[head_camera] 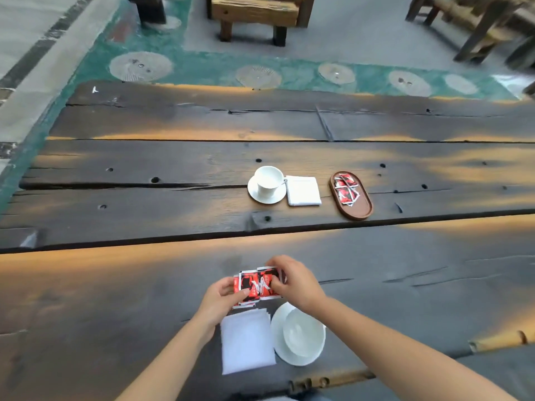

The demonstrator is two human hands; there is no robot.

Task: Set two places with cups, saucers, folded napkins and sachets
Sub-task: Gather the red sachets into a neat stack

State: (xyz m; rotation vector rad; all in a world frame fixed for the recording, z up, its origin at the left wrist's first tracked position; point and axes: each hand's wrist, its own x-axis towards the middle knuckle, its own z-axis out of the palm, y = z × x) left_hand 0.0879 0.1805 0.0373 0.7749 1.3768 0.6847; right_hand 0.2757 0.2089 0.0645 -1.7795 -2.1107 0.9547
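A dark plank table (115,285) fills most of the view; a wooden stool (254,15) is seen on the floor beyond it. At the near edge a near napkin (247,342) is laid flat, folded, with a near saucer (279,340) just beside it on the right. A near cup (304,332) is set on that saucer. Mid-table, an oval tray (362,209) is placed with tray sachets (346,189) piled in its far half. Left of it a far napkin (304,192) is laid folded, touching a far saucer (254,195) on which a far cup (269,180) is stood upright. The left hand (223,296) and right hand (292,282) are brought together just past the near napkin. Red held sachets (257,285) are pinched between them: the left edge by the left fingers, the right edge covered by the curled right fingers. Whether the sachets touch the table cannot be told. They are fanned, overlapping; the count is unclear.
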